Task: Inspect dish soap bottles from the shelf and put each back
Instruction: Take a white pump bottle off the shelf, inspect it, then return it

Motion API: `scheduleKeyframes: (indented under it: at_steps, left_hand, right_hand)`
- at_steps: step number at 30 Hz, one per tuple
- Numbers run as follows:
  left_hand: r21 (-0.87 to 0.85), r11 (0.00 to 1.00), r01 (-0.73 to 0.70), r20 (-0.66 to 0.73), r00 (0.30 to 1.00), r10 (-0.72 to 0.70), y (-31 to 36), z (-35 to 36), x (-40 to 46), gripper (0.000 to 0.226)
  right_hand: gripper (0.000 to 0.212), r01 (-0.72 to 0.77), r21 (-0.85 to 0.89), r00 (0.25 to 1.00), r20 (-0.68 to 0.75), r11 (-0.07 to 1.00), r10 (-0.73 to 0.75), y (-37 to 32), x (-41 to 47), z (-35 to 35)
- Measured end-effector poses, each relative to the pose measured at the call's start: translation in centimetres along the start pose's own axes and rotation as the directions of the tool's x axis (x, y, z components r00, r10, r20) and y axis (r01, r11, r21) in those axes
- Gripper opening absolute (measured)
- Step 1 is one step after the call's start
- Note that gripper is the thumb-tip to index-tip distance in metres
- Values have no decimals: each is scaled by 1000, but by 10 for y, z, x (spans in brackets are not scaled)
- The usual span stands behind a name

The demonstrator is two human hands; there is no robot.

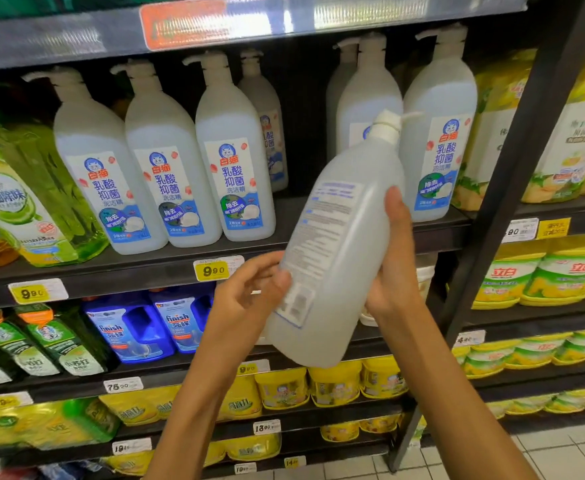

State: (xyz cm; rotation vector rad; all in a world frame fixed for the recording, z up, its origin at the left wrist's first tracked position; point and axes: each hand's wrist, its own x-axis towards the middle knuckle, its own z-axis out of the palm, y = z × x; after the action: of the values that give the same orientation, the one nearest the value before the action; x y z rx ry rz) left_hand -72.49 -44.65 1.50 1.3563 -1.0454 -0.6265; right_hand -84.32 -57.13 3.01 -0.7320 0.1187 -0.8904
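Note:
A white translucent dish soap bottle (332, 251) with a pump top is tilted to the right in front of the shelf, its back label with small print facing me. My right hand (396, 258) grips its right side, thumb along the edge. My left hand (249, 292) holds its lower left side, thumb on the label. Several matching bottles (166, 168) stand upright in a row on the dark shelf (166, 268), with a gap in the row behind the held bottle.
Green and yellow refill pouches (24, 209) fill the shelf's left end. Blue Finish bottles (135, 327) stand one shelf below, yellow tubs (332, 382) lower still. A dark upright post (512, 188) divides this bay from yellow packs (561, 278) on the right. Price tags (214, 270) line the edges.

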Motion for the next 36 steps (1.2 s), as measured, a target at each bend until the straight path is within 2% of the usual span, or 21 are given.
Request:
scheduleKeyframes:
  at_steps: [2,4,6,10,13,16,18,20,23,25,27,29,31,32,34,36]
  left_hand:
    - [-56,994,93,100,991,-87,-2,-3,0,45]
    - [-132,965,225,290,940,-179,-1,4,-3,44]
    - [-192,941,280,367,909,-196,-2,13,-6,39]
    - [-272,937,218,236,959,-154,-12,29,-12,46]
    - [-206,974,93,122,990,-69,-12,31,-9,52]
    - [-123,992,13,86,996,-3,-12,32,-6,61]
    - [-107,994,-1,96,995,11,-12,32,-5,66]
    - [-111,993,31,145,989,-14,-15,29,-5,67]
    - [-200,958,204,260,954,-148,-18,25,-7,75]
    - [-323,887,329,361,909,-206,-18,24,-8,84]
    - [-398,835,379,423,884,-200,-20,26,-7,79]
    - [-439,830,344,400,902,-162,-21,30,-9,70]
    - [-463,835,298,321,934,-155,-19,34,-11,75]
    - [-467,842,271,271,950,-155,-17,35,-10,85]
    - [-428,886,179,151,981,-125,-16,37,-5,102]
    - [-359,930,75,58,997,-58,-17,37,1,101]
  right_hand:
    - [40,9,96,1000,11,995,-11,0,3,-6]
    - [44,15,126,1000,0,992,-15,0,6,-9]
    - [54,-19,125,1000,12,992,18,-1,7,-11]
    - [56,-25,-82,999,-24,996,23,-14,8,-10]
    - [72,81,-282,995,-29,956,-93,-24,11,-6]
    - [76,107,-402,987,-69,909,-146,-23,13,0]
    - [73,111,-375,983,-95,921,-157,-21,14,-2]
    - [66,90,-266,990,-81,960,-115,-22,14,-5]
    - [35,19,-49,998,69,999,-16,-22,13,-12]
    - [31,2,1,987,162,1000,-2,-20,10,-12]
    - [34,28,-37,983,182,999,-21,-20,8,-10]
    - [39,69,-165,994,90,984,-55,-25,9,-3]
    - [53,130,-429,986,-39,894,-162,-31,11,1]
    - [64,159,-537,974,-53,829,-221,-33,12,4]
    - [78,184,-627,971,-7,757,-241,-31,10,12]
    - [78,167,-647,977,9,744,-212,-23,6,22]
